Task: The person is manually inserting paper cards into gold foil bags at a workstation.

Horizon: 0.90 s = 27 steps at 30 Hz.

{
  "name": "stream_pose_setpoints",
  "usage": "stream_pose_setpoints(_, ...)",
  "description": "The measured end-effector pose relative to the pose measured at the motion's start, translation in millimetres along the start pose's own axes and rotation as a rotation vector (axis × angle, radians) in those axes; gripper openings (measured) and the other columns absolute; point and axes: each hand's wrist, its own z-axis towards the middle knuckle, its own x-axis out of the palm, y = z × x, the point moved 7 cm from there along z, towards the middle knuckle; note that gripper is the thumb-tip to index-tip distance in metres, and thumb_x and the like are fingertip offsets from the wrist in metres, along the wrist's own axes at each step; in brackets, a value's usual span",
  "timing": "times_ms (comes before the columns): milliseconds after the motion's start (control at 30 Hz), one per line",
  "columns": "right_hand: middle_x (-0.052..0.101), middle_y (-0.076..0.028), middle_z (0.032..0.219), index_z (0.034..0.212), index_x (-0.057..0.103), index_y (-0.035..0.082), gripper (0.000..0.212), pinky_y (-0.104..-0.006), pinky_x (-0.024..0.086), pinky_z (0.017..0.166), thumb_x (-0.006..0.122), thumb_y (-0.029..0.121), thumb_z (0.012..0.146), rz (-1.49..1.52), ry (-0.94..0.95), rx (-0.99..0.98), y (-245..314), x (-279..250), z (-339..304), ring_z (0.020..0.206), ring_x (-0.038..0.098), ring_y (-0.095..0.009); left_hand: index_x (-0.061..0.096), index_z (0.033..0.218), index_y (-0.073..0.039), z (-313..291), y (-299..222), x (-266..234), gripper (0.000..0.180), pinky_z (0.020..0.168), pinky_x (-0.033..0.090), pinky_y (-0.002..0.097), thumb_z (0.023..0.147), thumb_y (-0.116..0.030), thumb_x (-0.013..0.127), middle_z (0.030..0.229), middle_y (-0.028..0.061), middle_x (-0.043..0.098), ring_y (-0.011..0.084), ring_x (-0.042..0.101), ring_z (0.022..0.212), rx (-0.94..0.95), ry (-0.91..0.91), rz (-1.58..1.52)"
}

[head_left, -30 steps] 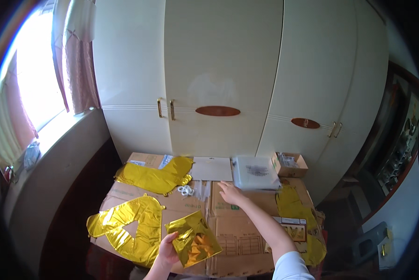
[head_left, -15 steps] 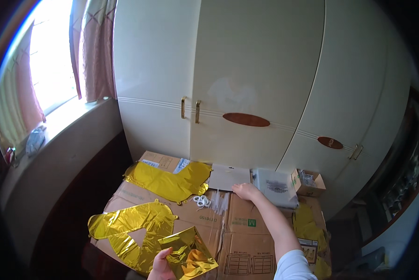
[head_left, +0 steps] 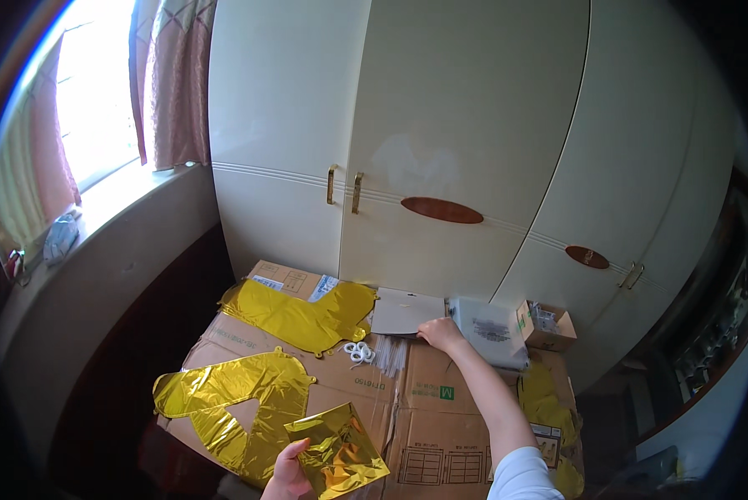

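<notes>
My left hand (head_left: 289, 473) pinches a folded square of shiny gold foil (head_left: 345, 454) between thumb and fingers, low in front of me. Farther out, my right hand (head_left: 442, 332) has its fingers closed on the near right corner of a flat grey card (head_left: 407, 312). The card's near edge looks slightly raised, with a dark shadow beneath it. Left of my left hand lies a flat gold foil balloon (head_left: 286, 400) with an opening in its middle. A second gold foil balloon (head_left: 299, 321), bent in shape, lies behind it.
Flattened brown cardboard (head_left: 349, 400) covers the work surface. White ribbon rolls (head_left: 359, 353) and clear thin straws (head_left: 390, 354) lie before the card. To the right are a clear plastic packet (head_left: 486, 332), a small open box (head_left: 549, 337) and more gold foil (head_left: 541, 392). A cream wardrobe (head_left: 457, 125) stands behind.
My right hand has shifted slightly at the card's corner, and the near edge has come up a little. My left hand keeps the folded foil in nearly the same place. The view has tilted slightly.
</notes>
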Motion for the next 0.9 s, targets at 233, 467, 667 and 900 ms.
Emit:
stream_pose_setpoints(233,0.071,-0.010,0.086,0.100,0.070,0.015,0.018,-0.0416,0.055,0.065,0.061,0.026,0.090,0.089,-0.580,0.151,-2,-69,-18,0.077,0.069,-0.030,0.050,0.132,0.002,-4,6,-2,0.046,0.100,0.045,0.0558,0.094,-0.025,0.050,0.127,0.0205,0.060,0.0376,0.060,0.114,-0.018,0.028,0.010)
stream_pose_setpoints(467,0.067,-0.014,0.080,0.098,0.068,0.013,0.015,-0.0446,0.050,0.060,0.060,0.023,0.092,0.345,-0.693,0.458,-17,-135,-58,0.072,0.065,-0.037,0.047,0.135,0.003,-19,22,43,0.050,0.102,0.043,0.0544,0.096,-0.027,0.048,0.133,0.0215,0.056,0.0389,0.057,0.117,-0.206,0.296,-0.163)
stream_pose_setpoints(667,0.074,-0.009,0.094,0.105,0.072,0.011,0.019,-0.0340,0.058,0.067,0.060,0.014,0.090,0.090,-0.675,0.213,73,-206,-121,0.079,0.072,-0.025,0.048,0.133,0.003,-25,10,30,0.048,0.101,0.044,0.0556,0.095,-0.027,0.047,0.131,0.0212,0.058,0.0396,0.057,0.117,-0.011,0.203,-0.005)
stream_pose_setpoints(900,0.072,-0.005,0.107,0.107,0.073,0.012,0.022,-0.0335,0.055,0.087,0.062,0.014,0.088,0.000,-0.368,-0.006,213,-145,-258,0.103,0.069,-0.020,0.053,0.129,0.001,-29,-22,47,0.044,0.093,0.051,0.0508,0.096,-0.027,0.045,0.123,0.0186,0.062,0.0354,0.063,0.108,0.075,0.128,0.153)
